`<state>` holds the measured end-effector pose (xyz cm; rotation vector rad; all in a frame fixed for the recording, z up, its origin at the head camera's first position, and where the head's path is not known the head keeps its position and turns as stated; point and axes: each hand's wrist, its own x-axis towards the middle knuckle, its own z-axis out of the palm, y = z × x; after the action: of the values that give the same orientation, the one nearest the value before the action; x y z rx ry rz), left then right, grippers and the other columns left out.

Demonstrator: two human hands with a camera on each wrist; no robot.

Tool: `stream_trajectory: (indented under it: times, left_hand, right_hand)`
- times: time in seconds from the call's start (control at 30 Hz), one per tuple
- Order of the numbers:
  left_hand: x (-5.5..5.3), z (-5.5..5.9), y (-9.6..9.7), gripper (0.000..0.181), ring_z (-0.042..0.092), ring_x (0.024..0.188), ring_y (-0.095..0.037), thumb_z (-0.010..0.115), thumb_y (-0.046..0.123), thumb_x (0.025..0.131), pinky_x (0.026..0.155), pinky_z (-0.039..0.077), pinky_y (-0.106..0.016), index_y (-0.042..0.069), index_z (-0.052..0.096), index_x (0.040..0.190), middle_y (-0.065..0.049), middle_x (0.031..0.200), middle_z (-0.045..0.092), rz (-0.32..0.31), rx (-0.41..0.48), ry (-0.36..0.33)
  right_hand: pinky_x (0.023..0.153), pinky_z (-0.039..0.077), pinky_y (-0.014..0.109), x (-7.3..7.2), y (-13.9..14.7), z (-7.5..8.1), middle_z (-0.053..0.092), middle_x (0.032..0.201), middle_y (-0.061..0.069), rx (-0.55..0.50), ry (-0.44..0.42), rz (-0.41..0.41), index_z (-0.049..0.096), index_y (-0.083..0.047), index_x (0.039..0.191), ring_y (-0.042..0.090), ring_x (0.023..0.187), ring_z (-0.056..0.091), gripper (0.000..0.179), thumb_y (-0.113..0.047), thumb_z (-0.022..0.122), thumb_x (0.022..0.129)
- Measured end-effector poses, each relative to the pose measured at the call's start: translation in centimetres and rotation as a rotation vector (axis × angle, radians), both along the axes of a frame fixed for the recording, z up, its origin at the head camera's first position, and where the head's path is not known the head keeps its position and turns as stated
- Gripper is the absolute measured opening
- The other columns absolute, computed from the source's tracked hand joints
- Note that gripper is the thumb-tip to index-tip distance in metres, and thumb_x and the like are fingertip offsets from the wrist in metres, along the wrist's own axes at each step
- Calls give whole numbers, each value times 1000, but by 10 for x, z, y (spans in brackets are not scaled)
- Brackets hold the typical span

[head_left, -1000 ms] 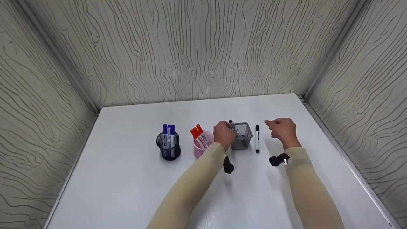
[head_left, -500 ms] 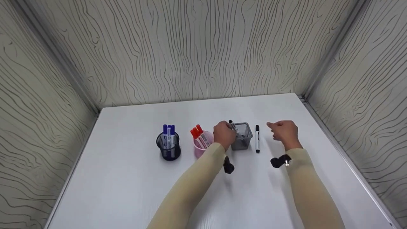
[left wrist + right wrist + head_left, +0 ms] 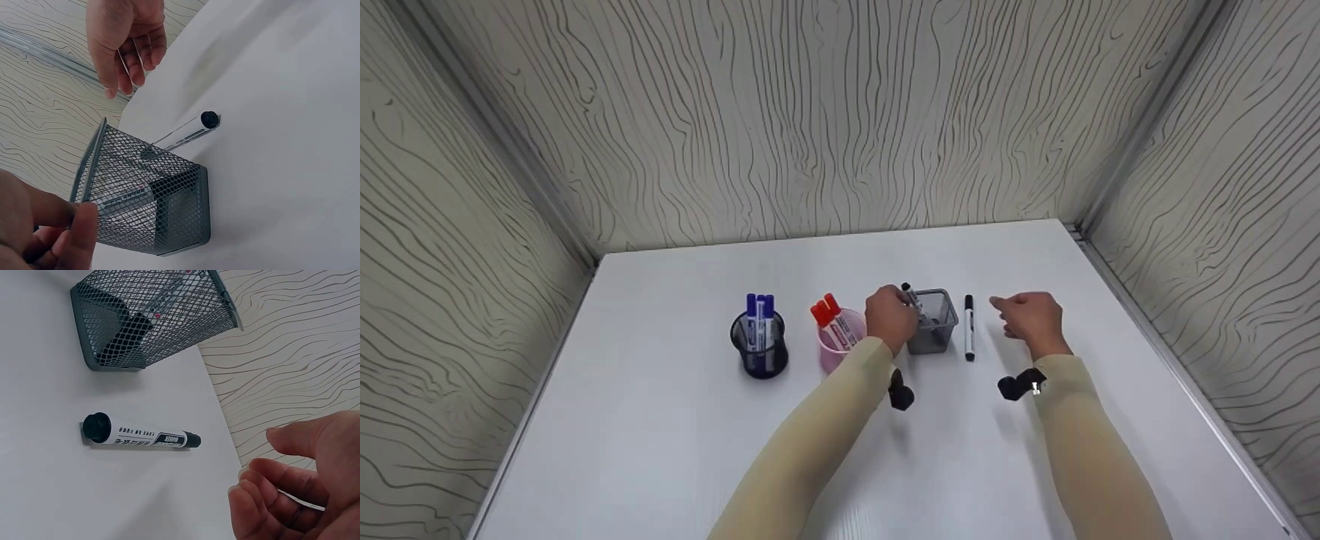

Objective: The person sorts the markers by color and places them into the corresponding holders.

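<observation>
My left hand (image 3: 889, 319) pinches the rim of a square grey mesh pen holder (image 3: 930, 341) between thumb and fingers. A black-capped marker (image 3: 126, 201) leans inside it, seen through the mesh in the left wrist view. Just right of the holder, another black-and-white marker (image 3: 969, 328) lies on the white table. Its label and black end show in the right wrist view, where the marker (image 3: 143, 436) lies beside the holder's base. My right hand (image 3: 1033, 322) hovers to the right of this marker, fingers loosely bent and holding nothing.
Left of my left hand stands a pink pen cup (image 3: 829, 358) with red markers (image 3: 832, 322), partly behind my sleeve. Farther left is a black mesh cup (image 3: 763, 365) with blue-capped markers (image 3: 760, 322). Patterned walls (image 3: 825, 120) border the white table (image 3: 660, 450).
My right hand has shifted slightly toward me, still beside the loose marker. The left hand keeps its hold on the mesh pen holder, and the markers lie as before.
</observation>
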<state>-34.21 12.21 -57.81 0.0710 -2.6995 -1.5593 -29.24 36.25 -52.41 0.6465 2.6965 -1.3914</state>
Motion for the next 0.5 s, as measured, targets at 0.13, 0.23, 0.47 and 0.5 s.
stream_trajectory:
  times: [0.13,0.23,0.47,0.5]
  left_hand:
    - [0,-1,-1,12,63,84,-14,77,5,93,74,53,-30,15,73,90,-1,90,74,-1,-2,16]
    - [1,0,-1,11,63,83,-14,77,5,93,74,54,-30,15,73,90,-1,91,75,1,-10,21]
    - [0,-1,1,13,63,82,-14,78,5,92,74,53,-30,16,72,87,0,89,74,26,-33,36]
    - [0,-2,2,12,63,82,-14,78,5,92,74,53,-31,16,73,87,0,89,74,29,-34,36]
  right_hand:
    - [72,62,18,1,1,-4,79,119,16,-1,-10,10,76,7,139,12,85,77,52,-38,70,113]
    - [73,62,18,0,0,-6,78,130,21,1,-36,11,74,6,142,12,88,75,53,-39,68,114]
    - [73,61,18,0,-1,-11,78,131,21,-15,-78,0,74,6,141,12,87,73,51,-38,69,114]
    - [73,61,18,0,-2,-12,78,129,20,-17,-79,-2,74,5,139,12,87,73,50,-38,70,113]
